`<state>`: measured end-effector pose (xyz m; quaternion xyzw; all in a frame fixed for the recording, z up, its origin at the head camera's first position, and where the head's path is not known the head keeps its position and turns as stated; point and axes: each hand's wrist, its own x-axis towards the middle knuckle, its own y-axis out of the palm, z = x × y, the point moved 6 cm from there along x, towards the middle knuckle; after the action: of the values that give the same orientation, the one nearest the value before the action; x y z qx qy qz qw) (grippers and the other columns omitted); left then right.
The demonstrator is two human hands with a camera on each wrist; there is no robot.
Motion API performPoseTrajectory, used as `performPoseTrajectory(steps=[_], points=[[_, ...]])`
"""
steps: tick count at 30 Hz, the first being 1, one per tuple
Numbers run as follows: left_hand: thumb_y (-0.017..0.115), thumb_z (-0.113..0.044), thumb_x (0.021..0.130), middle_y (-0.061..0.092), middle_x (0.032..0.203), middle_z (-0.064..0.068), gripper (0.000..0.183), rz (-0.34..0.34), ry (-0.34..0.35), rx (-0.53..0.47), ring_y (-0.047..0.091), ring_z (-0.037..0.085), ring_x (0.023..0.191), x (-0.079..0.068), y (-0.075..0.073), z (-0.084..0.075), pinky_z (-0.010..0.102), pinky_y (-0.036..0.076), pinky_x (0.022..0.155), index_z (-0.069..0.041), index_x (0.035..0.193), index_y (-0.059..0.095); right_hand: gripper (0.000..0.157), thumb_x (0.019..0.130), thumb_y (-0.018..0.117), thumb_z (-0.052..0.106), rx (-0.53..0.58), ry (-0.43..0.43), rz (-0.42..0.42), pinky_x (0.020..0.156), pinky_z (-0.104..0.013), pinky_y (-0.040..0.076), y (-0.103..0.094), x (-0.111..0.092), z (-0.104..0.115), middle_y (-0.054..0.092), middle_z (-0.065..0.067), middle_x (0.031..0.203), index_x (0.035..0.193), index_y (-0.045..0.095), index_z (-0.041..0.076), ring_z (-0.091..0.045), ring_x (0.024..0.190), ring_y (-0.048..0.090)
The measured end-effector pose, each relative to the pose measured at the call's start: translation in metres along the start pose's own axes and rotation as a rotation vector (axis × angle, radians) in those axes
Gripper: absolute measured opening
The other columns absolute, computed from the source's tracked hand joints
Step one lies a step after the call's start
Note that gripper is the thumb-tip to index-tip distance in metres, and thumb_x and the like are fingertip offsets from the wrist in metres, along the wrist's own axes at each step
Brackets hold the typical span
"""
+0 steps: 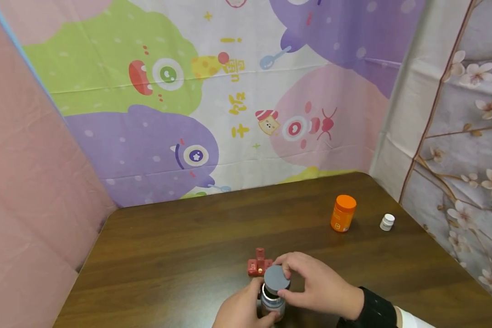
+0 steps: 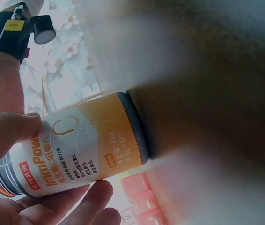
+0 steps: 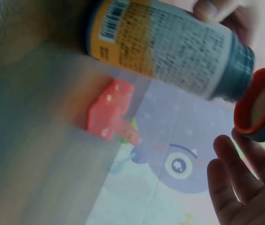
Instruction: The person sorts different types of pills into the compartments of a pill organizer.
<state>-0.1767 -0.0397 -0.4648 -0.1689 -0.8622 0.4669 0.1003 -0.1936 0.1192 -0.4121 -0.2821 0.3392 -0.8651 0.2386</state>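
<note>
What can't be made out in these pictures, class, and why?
Fine print on the open bottle: right wrist view, blurred.
Its contents: head view, hidden by the lid.
Red container: left wrist view, partly cut off by bottom edge.
Label on white bottle: head view, too small.

The lid [image 1: 276,279] looks matt plastic, the bottle [image 2: 78,146] smooth, the table [image 1: 168,255] glossy wood, the backdrop [image 1: 246,168] cloth.

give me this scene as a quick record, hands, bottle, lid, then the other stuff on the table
left hand: grips the bottle
right hand: holds the lid
bottle label: white and orange
lid: off the bottle, grey outside, orange inside
red case: just beyond the bottle
orange jar: upright, lidded
white jar: right of the orange jar
</note>
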Motion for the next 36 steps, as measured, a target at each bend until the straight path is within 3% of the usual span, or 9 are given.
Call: performPoseTrajectory(steps=[6, 10, 14, 17, 20, 24, 26, 31, 36], points=[[0.078, -0.047, 0.076, 0.069, 0.097, -0.005, 0.063, 0.025, 0.008, -0.021, 0.058, 0.003, 0.071, -0.001, -0.003, 0.001, 0.031, 0.050, 0.057, -0.014, 0.124, 0.055, 0.027, 0.086, 0.073, 0.029, -0.073, -0.112, 0.031, 0.079, -0.033, 0.052, 0.014, 0.000, 0.003, 0.060, 0.007, 0.121, 0.087, 0.047, 0.023, -0.008, 0.109, 0.052], [0.077, -0.047, 0.076, 0.069, 0.097, -0.007, 0.063, 0.020, 0.013, -0.017, 0.059, 0.004, 0.073, -0.001, -0.004, 0.000, 0.032, 0.051, 0.059, -0.016, 0.125, 0.054, 0.023, 0.084, 0.073, 0.027, -0.119, -0.157, 0.051, 0.081, -0.032, 0.053, 0.017, 0.001, 0.003, 0.060, 0.008, 0.122, 0.098, 0.055, 0.024, -0.006, 0.110, 0.051], [0.077, -0.049, 0.075, 0.069, 0.095, -0.007, 0.063, 0.015, 0.020, -0.014, 0.060, 0.005, 0.074, -0.001, -0.003, 0.000, 0.033, 0.051, 0.059, -0.016, 0.124, 0.054, 0.037, 0.085, 0.072, 0.030, -0.185, -0.185, 0.076, 0.081, -0.029, 0.052, 0.018, 0.004, 0.007, 0.060, 0.010, 0.121, 0.120, 0.061, 0.023, -0.003, 0.102, 0.051], [0.077, -0.050, 0.075, 0.070, 0.094, -0.006, 0.065, 0.016, 0.023, -0.014, 0.061, 0.006, 0.073, -0.001, -0.003, 0.001, 0.033, 0.051, 0.058, -0.015, 0.124, 0.054, 0.042, 0.086, 0.070, 0.035, -0.242, -0.201, 0.083, 0.076, -0.024, 0.051, 0.019, 0.006, 0.011, 0.061, 0.010, 0.118, 0.125, 0.063, 0.022, -0.003, 0.094, 0.050], [0.076, -0.053, 0.075, 0.071, 0.095, -0.006, 0.067, 0.020, 0.019, -0.024, 0.062, 0.008, 0.074, 0.000, -0.003, 0.002, 0.033, 0.051, 0.057, -0.017, 0.126, 0.054, 0.041, 0.086, 0.070, 0.044, -0.270, -0.168, 0.071, 0.071, -0.020, 0.050, 0.020, 0.008, 0.012, 0.061, 0.011, 0.110, 0.120, 0.065, 0.022, -0.002, 0.089, 0.049], [0.075, -0.054, 0.076, 0.070, 0.094, -0.008, 0.066, 0.029, 0.014, -0.055, 0.061, 0.006, 0.073, 0.001, -0.002, 0.004, 0.032, 0.050, 0.057, -0.020, 0.129, 0.053, 0.047, 0.084, 0.065, 0.059, -0.273, -0.041, 0.063, 0.067, -0.019, 0.048, 0.024, 0.010, 0.009, 0.055, 0.013, 0.096, 0.111, 0.060, 0.022, -0.002, 0.081, 0.048], [0.074, -0.053, 0.077, 0.070, 0.094, -0.009, 0.067, 0.026, 0.023, -0.057, 0.061, 0.006, 0.073, 0.001, -0.002, 0.004, 0.031, 0.050, 0.057, -0.020, 0.131, 0.052, 0.051, 0.084, 0.063, 0.062, -0.264, -0.005, 0.066, 0.069, -0.022, 0.050, 0.025, 0.011, 0.008, 0.055, 0.012, 0.100, 0.114, 0.057, 0.021, -0.002, 0.084, 0.048], [0.076, -0.054, 0.076, 0.071, 0.095, -0.005, 0.071, 0.012, 0.037, -0.013, 0.062, 0.007, 0.074, 0.001, -0.002, 0.002, 0.032, 0.051, 0.057, -0.015, 0.131, 0.052, 0.057, 0.087, 0.068, 0.033, -0.201, -0.128, 0.107, 0.091, -0.039, 0.049, 0.025, 0.008, 0.016, 0.050, 0.008, 0.135, 0.139, 0.047, 0.021, -0.007, 0.116, 0.045], [0.077, -0.054, 0.074, 0.071, 0.092, -0.003, 0.070, -0.003, 0.041, -0.008, 0.061, 0.008, 0.073, 0.000, -0.003, 0.004, 0.033, 0.052, 0.058, -0.011, 0.125, 0.056, 0.056, 0.084, 0.068, 0.018, -0.184, -0.250, 0.124, 0.089, -0.036, 0.051, 0.024, 0.006, 0.022, 0.052, 0.007, 0.133, 0.137, 0.053, 0.023, -0.006, 0.116, 0.045]])
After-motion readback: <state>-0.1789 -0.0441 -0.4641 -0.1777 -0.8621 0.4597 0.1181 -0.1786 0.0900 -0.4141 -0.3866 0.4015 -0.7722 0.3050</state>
